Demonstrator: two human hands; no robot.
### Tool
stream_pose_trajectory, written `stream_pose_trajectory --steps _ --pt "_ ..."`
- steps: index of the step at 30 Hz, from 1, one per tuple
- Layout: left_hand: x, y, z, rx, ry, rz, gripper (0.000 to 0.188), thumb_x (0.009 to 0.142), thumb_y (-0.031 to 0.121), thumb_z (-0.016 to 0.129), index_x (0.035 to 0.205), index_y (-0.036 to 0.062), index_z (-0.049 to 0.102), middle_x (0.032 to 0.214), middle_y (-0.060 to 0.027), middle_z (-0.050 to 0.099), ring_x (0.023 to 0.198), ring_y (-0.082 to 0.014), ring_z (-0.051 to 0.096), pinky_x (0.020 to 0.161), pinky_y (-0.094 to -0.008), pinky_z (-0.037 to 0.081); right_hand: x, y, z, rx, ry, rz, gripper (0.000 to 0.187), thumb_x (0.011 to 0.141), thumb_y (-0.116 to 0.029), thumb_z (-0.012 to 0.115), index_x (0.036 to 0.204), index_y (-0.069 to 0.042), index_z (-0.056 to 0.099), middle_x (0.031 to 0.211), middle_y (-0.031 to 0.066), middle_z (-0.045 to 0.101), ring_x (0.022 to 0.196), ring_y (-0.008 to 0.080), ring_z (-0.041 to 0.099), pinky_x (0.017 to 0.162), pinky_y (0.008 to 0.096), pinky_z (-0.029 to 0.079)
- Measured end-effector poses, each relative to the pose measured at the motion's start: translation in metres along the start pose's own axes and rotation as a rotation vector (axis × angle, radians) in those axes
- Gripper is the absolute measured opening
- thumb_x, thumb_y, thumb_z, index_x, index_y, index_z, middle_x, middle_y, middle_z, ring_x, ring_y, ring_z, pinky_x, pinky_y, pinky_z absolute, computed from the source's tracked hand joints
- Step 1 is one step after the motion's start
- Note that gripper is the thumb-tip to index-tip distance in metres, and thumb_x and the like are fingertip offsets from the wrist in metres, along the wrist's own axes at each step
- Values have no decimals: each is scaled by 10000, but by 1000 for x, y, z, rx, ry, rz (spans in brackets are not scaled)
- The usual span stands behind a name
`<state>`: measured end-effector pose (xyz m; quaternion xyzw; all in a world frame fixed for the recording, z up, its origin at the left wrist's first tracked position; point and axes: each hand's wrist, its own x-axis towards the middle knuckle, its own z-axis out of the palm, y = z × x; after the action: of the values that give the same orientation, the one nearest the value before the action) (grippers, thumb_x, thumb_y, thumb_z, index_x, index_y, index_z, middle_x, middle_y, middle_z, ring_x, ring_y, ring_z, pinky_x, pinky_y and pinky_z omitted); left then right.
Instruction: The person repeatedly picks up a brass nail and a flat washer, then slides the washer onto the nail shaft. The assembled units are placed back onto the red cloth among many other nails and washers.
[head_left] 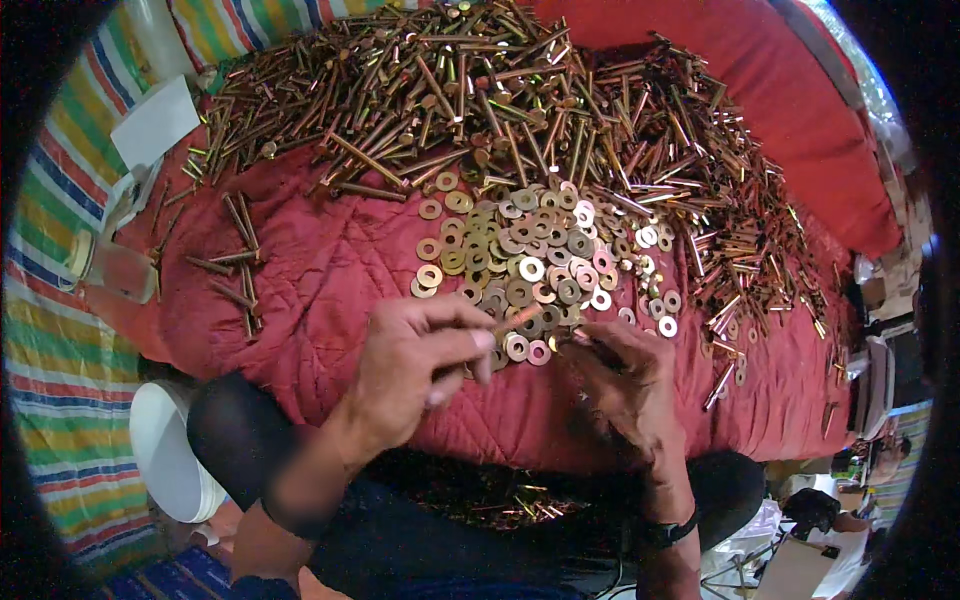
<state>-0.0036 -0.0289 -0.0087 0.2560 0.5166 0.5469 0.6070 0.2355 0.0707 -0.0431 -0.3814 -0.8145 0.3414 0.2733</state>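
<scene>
My left hand (pixel 415 350) pinches a long coppery bolt (pixel 520 319) between thumb and fingers, its shaft pointing right and slightly up. To its right, my right hand (pixel 630 375) is closed at the fingertips around something small that I cannot make out. The two hands are apart, above the near edge of a pile of flat metal washers (pixel 532 268). Behind the washers lies a big heap of loose bolts (pixel 420 90), which spreads down the right side. Everything rests on a red quilted cloth (pixel 330 240).
Several separate bolts (pixel 240 260) lie on the cloth at the left. Beyond them stand a clear jar (pixel 120 268) and a white card (pixel 155 122). A white bucket (pixel 175 450) is by my left knee. A red cushion (pixel 800 120) borders the far right. More metal pieces (pixel 520 505) lie below, between my legs.
</scene>
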Motion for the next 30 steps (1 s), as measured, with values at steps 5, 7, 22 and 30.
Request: stream_pose_trajectory --steps 5,7,22,30 --pt "-7 -14 12 277 -65 52 135 970 108 681 985 -8 749 718 -7 674 530 -47 526 470 -228 373 -2 -9 -4 411 76 430 178 935 -77 698 1054 48 743 895 61 764 792 107 685 721 254 535" --pt "-5 -20 16 402 -53 126 139 972 116 680 990 -2 751 711 -9 675 570 -53 555 497 -249 406 -3 -16 -8 261 12 365 207 917 -59 726 1085 59 703 912 71 727 786 132 669 728 272 540" --pt "1 -48 29 836 62 818 189 882 24 753 1067 -10 736 832 -119 736 658 -208 724 558 -324 553 -1 -39 -2 650 135 173 222 1033 -187 603 1103 13 669 882 102 730 682 204 671 690 322 543" --pt "-9 -45 43 437 -103 336 144 969 61 724 1065 -47 724 834 -77 746 626 -122 688 580 -283 557 11 -19 20 1469 348 159 380 1114 -393 483 1107 -40 625 1173 154 677 1025 226 696 1001 429 546"
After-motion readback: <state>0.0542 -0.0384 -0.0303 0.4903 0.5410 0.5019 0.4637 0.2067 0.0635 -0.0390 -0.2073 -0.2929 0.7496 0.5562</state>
